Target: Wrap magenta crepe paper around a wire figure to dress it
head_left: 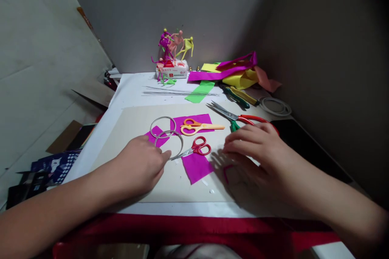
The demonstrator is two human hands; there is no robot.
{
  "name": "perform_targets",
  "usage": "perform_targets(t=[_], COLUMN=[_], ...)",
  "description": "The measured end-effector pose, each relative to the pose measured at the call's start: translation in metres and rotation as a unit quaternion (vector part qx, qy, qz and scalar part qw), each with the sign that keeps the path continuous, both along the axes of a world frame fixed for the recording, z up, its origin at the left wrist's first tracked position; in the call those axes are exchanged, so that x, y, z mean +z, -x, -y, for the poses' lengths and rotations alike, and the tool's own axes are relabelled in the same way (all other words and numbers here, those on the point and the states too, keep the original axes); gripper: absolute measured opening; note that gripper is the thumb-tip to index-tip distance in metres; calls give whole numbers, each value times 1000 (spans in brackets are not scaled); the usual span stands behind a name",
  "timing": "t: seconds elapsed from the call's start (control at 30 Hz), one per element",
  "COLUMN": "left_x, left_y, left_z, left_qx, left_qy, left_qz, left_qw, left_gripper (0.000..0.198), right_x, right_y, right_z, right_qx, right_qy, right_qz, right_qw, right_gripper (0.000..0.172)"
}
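Red cloth (188, 230) lines the near edge of the tabletop (130, 89), with both forearms reaching over it. At eight o'clock, the left hand (140, 164) curls against a loop of silver wire (182, 143), its fingertips at the wire; whether that grip is clenched I cannot tell. At four o'clock, the right hand (258, 158) hangs released above a pale board (170, 186), near a magenta paper piece (197, 166), with red-handled shears (234, 115) toward two o'clock.
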State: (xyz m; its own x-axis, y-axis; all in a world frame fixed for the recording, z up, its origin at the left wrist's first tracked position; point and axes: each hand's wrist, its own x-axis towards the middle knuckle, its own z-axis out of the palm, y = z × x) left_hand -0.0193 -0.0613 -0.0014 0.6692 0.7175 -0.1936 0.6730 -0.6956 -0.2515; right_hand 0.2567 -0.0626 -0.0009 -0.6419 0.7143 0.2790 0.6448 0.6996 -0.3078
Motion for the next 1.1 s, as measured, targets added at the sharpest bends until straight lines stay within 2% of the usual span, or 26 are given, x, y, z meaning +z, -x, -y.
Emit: perform_targets(t=[0.17, 0.27, 0.47, 0.6, 0.67, 0.73, 0.87, 0.97, 1.1], left_x=[1, 0, -1, 1, 2, 2, 1, 0, -2], left_y=[-6, -7, 0, 6, 8, 7, 4, 1, -3], left_z=[-1, -1, -2, 3, 6, 10, 14, 17, 18], left_qx=[4, 12, 22, 26, 19, 15, 9, 11, 14], left_qy=[-6, -26, -88, -99, -77, -51, -10, -15, -11], left_qz=[-16, -10, -6, 64, 141, 232, 374, 418, 432], left_qw=[1000, 1000, 996, 993, 987, 971, 927, 908, 902], left_gripper=[23, 23, 24, 27, 26, 24, 17, 14, 12], right_x=[-27, -37, -37, -30, -23, -14, -7, -13, -24], right_y=[-7, -4, 5, 7, 12, 21, 51, 69, 78], right_z=[27, 31, 11, -5, -6, -2, 12, 17, 18], right_qx=[-14, -35, -104, -126, -129, -114, -43, -29, -22], right_qy=[25, 10, -37, -54, -63, -57, 31, 32, 18], right_qz=[30, 42, 120, 132, 97, 16, -190, -229, -271], right_qw=[999, 998, 987, 982, 985, 992, 980, 973, 962], right_gripper=[18, 21, 24, 23, 20, 15, 18, 18, 14])
